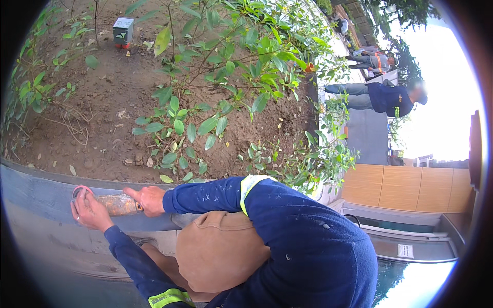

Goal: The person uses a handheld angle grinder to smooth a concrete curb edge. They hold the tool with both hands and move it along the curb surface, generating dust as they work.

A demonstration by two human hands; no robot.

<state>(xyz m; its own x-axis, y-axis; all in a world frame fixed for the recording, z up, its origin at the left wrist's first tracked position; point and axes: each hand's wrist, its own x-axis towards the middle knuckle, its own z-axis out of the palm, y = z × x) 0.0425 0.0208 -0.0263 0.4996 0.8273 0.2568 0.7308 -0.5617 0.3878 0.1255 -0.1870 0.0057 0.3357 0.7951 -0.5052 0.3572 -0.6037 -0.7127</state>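
Note:
A stubby, worn tool with an orange-brown, grime-smeared body, by its shape an angle grinder (pixel 119 205), lies across both my hands. My left hand (pixel 91 211), with a ring on one finger, is closed around its left end. Beside those fingers shows a pinkish-red round rim (pixel 81 190), seemingly the disc. My right hand (pixel 150 200) grips the other end, thumb or forefinger stretched along the body. The tool is at the grey planter kerb (pixel 38 192); whether the disc touches it, I cannot tell. Both sleeves are dark blue with reflective bands.
Beyond the kerb lies a soil bed (pixel 108 113) with leafy shrubs (pixel 205 123) and a small grey box (pixel 123 31). My tan-trousered knee (pixel 221 251) is between my arms. Several people stand farther off, one in dark blue (pixel 385 98). A wood-panelled wall (pixel 405 187) stands right.

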